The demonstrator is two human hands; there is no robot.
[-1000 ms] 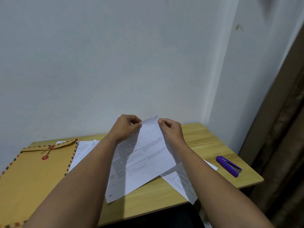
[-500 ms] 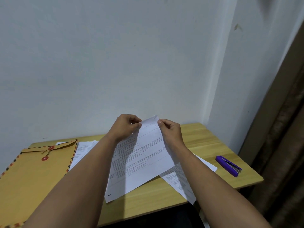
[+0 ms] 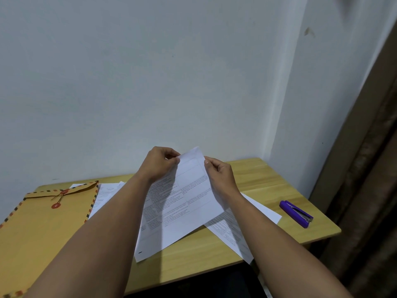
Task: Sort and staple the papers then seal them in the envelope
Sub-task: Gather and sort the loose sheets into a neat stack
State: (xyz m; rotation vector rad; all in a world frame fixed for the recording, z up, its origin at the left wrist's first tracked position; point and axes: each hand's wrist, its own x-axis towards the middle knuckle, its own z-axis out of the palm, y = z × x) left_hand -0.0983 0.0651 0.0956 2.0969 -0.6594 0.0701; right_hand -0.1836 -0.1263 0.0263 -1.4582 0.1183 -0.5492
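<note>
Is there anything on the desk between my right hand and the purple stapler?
Nothing visible. The right hand pinches the held sheet; the stapler lies alone near the desk's right edge, with only bare wood and the corner of a flat sheet between.

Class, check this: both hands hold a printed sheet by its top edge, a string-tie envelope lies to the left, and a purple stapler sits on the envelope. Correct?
Not quite. The head view shows the purple stapler on the bare wooden table at the right, far from the envelope. The rest stands.
</note>
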